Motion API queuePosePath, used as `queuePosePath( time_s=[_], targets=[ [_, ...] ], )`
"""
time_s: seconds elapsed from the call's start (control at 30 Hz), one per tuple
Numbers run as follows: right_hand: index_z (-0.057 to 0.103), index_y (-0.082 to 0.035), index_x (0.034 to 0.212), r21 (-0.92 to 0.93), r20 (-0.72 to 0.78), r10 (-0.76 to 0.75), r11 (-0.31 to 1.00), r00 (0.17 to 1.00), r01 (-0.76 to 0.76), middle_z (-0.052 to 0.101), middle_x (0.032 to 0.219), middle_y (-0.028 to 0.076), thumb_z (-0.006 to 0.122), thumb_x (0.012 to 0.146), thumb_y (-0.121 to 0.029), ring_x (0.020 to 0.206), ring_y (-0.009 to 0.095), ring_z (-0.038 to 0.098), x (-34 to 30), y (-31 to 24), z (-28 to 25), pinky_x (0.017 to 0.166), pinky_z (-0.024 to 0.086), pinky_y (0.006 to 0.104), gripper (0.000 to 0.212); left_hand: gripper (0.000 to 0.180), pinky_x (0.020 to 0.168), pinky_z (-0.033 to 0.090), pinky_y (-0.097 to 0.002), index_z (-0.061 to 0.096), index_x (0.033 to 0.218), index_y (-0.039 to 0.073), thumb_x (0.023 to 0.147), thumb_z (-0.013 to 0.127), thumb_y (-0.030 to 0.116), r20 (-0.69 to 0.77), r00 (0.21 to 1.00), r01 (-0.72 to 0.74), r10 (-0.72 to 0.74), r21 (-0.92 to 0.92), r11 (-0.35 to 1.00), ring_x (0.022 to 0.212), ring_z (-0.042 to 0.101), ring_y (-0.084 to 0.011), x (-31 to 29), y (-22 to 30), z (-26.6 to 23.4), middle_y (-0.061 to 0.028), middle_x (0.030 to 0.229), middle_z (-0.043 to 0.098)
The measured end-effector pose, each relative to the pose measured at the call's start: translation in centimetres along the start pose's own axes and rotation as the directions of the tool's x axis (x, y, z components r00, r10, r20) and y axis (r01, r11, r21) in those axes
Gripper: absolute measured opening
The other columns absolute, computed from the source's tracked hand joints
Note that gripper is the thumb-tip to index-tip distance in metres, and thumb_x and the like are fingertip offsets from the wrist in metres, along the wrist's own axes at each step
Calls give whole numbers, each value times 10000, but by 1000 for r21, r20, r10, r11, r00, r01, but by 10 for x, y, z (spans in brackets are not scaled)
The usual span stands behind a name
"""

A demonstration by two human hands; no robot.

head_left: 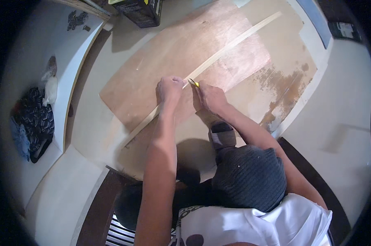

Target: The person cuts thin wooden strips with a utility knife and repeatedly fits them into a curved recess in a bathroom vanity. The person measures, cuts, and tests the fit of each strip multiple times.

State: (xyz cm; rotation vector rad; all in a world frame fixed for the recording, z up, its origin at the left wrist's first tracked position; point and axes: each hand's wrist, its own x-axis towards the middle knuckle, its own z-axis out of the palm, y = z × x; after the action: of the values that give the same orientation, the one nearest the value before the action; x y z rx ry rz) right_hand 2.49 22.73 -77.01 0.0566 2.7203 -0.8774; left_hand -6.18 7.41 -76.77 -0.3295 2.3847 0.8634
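A thin sheet of reddish plywood (148, 78) lies flat, with a long pale wooden strip (238, 40) running diagonally across it and past its edges. My left hand (171, 87) is closed at the strip's middle and presses it against the sheet; its fingertips are partly hidden. Just to the right, my right hand (213, 97) grips a utility knife (194, 83) with some yellow on it. The knife's tip meets the strip close to my left fingers. Most of the handle is covered by my right hand.
Under the plywood is a tan board (281, 45) with dark wet-looking stains (287, 91) on its right. A dark tin or box (140, 12) stands at the far edge. At left are a white panel (79, 61) and a black patterned bag (37, 119). My knee (251, 176) and foot (222, 137) are close below.
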Motion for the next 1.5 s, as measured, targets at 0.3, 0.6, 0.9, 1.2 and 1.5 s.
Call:
queuePosePath(
  time_s=[0.3,0.6,0.9,1.2,1.5],
  targets=[
    [463,-38,922,-10,15,-3,1000,1000,3,610,731,228,446,928,-172,708,418,620,5,-3,8,590,473,502,135,165,669,513,-346,744,757,78,706,780,232,-3,999,40,-40,-41,998,682,677,-234,0,2,0,-105,733,707],
    [493,-24,964,-68,9,-65,996,998,65,623,758,202,444,864,-94,704,388,635,6,-1,8,595,494,478,132,123,664,512,-345,749,725,138,712,770,259,-18,999,34,-34,-20,999,700,686,-244,1,3,2,-87,736,709],
    [498,-5,963,4,-41,-92,996,995,93,621,752,210,448,855,-83,697,376,641,5,-1,9,610,508,471,142,111,665,513,-337,746,719,119,700,771,226,-40,999,21,-23,-52,998,689,685,-236,-1,5,3,-95,734,708],
    [518,-14,925,-42,-63,-131,991,989,128,604,733,175,458,857,-73,689,355,623,6,-6,9,620,500,465,108,123,658,508,-343,743,752,76,707,738,190,-31,999,9,-12,-97,995,681,676,-224,2,4,5,-111,733,706],
    [520,-11,937,-95,-47,-177,980,983,172,606,715,167,474,849,-95,687,322,631,-1,-3,7,573,495,446,130,80,637,498,-344,732,724,67,710,691,134,-88,996,-17,13,-45,999,637,664,-222,3,-1,13,-121,683,687]
  ],
)
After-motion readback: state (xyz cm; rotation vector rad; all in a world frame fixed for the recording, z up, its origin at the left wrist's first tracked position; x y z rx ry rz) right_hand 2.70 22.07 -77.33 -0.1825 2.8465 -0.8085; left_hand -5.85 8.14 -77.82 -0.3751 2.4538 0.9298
